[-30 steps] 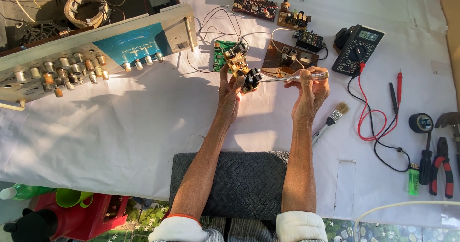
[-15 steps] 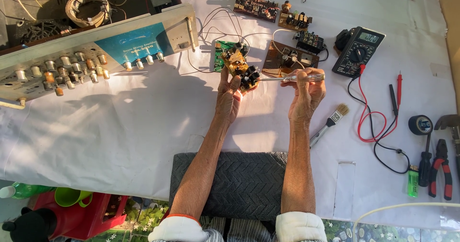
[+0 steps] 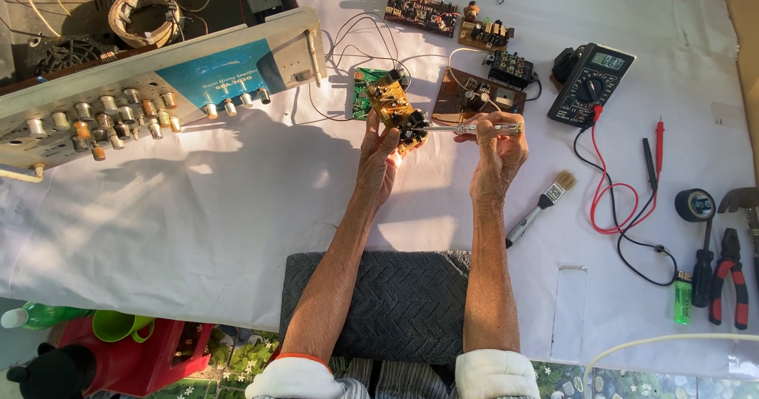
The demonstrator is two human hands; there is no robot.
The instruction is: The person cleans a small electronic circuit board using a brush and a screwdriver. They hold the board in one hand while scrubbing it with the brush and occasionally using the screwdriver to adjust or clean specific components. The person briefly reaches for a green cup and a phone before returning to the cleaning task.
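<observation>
Mid-step: probing held board. Left hand (image 3: 378,155) clasped round small yellow circuit board (image 3: 395,110), lifted above white worktop (image 3: 237,209). Right hand (image 3: 496,155) gripping clear-handled screwdriver (image 3: 474,128), tip at board's lower edge. Next, likely: steady tip, firm board.

The amplifier (image 3: 150,83) lies far left on the sheet (image 3: 237,209). The meter (image 3: 591,83) sits right of the boards (image 3: 474,94), with the brush (image 3: 541,203) before it. Tape (image 3: 696,204), pliers (image 3: 731,276) and lighter (image 3: 682,296) lie at the right edge.
</observation>
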